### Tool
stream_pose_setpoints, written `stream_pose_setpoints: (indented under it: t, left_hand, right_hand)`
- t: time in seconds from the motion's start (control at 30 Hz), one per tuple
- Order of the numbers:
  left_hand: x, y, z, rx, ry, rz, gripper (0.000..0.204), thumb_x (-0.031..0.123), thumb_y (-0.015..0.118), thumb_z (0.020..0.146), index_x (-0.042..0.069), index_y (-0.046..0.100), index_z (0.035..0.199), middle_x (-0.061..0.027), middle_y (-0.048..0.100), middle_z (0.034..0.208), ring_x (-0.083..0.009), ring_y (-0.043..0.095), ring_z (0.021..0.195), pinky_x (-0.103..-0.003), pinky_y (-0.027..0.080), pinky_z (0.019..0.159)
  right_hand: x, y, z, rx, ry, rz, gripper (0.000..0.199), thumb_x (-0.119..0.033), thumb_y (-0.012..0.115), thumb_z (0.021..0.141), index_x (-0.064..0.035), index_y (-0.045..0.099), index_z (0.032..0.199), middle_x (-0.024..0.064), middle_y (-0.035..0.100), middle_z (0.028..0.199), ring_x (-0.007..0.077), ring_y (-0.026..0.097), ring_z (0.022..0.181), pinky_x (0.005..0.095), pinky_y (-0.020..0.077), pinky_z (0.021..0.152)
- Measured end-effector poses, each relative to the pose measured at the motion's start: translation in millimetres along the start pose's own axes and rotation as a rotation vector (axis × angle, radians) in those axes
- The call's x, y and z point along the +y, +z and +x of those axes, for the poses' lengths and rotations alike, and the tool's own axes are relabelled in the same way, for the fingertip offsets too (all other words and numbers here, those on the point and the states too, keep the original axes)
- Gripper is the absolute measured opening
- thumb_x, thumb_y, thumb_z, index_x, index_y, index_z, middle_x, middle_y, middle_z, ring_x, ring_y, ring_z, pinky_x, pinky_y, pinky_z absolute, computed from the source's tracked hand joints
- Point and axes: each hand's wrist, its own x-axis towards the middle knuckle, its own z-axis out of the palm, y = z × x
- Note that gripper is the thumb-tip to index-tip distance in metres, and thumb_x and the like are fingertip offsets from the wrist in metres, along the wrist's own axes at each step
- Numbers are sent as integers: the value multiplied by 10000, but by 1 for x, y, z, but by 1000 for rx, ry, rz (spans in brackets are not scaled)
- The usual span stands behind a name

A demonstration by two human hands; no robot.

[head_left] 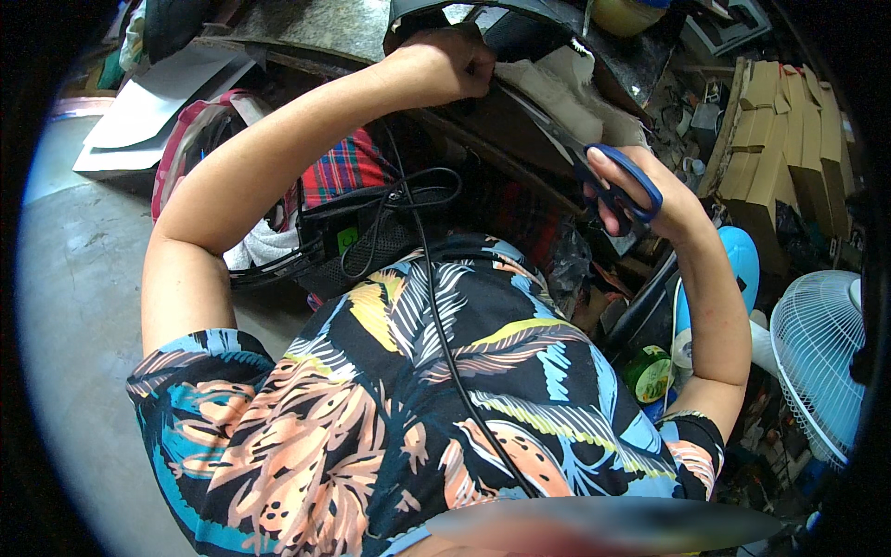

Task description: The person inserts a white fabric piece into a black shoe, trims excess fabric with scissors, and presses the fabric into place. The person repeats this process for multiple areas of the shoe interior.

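My right hand (670, 197) is closed round the dark blue handles of a pair of scissors (562, 139), thumb through one loop. The blades point up and left toward my other hand. Fingers curled, my left hand (444, 67) grips a black sheet-like piece (520, 35) at the top of the view; its exact kind is unclear. Beside the blades lies a whitish-grey piece with ragged edges (580, 97). Whether the blades touch either piece I cannot tell.
A worktable (311, 35) spans the top. Below it sit a bag with a black cord (408, 195) and red plaid cloth (348, 167). White sheets (158, 107) lie at left. Cardboard pieces (775, 139) and a white-caged fan (821, 357) stand at right.
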Motion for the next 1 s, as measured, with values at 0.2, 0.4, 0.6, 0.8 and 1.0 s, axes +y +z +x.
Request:
stream_pose_setpoints:
  t: [0.2,0.4,0.6,0.8,1.0]
  left_hand:
    - [3,-2,5,-57,-49,53,221,253,637,849,79,735,943,-175,706,941,-319,685,872,-410,542,812]
    - [5,-3,6,-45,-46,126,281,272,592,877,54,738,977,-196,708,975,-332,693,887,-413,553,834]
    - [7,-4,6,-72,-72,115,291,274,584,879,48,734,986,-209,704,990,-357,686,919,-424,548,851]
    - [7,-5,6,2,-54,114,301,290,595,862,55,735,987,-206,706,995,-367,683,934,-433,544,860]
    - [8,-6,7,-81,-111,110,312,291,591,848,52,736,988,-202,707,997,-366,684,937,-435,542,863]
  right_hand:
    - [1,0,2,-11,-10,8,655,-642,531,931,-6,636,819,39,590,526,104,560,455,218,387,461]
    - [10,-11,-1,-50,-42,48,615,-556,485,984,23,625,834,28,570,522,86,523,428,213,379,477]
    - [9,-10,-1,-38,-77,94,592,-523,498,992,29,629,827,30,572,526,87,522,427,202,402,503]
    - [10,-12,-1,-97,-14,182,565,-494,512,1001,32,638,837,45,602,583,93,562,456,203,432,485]
    - [15,-14,1,-140,-29,260,529,-466,538,1001,39,634,878,49,614,608,100,586,478,207,442,476]
